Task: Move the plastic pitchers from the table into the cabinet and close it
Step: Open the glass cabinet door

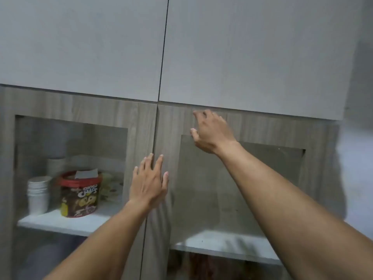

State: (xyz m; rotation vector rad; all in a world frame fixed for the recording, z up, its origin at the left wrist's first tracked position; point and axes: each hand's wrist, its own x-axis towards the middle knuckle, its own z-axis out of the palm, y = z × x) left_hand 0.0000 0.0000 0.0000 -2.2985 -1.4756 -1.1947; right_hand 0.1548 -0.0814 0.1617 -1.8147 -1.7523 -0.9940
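Observation:
A wood-grain cabinet with two glass-paned doors fills the head view. My left hand (150, 183) lies flat with fingers spread across the seam between the left door (139, 122) and the right door (173, 126). My right hand (212, 131) is higher, its fingers curled at the top frame of the right door, just under the pale upper cabinet. Both doors look flush with each other. No plastic pitcher shows in this view, and neither does the table.
Behind the left glass, a white shelf (66, 224) carries a stack of white paper cups (38, 194) and a red-lidded Choco Chips tub (79, 194). Two pale grey upper cabinet doors (101, 47) hang above. A bluish wall (357, 158) is at the right.

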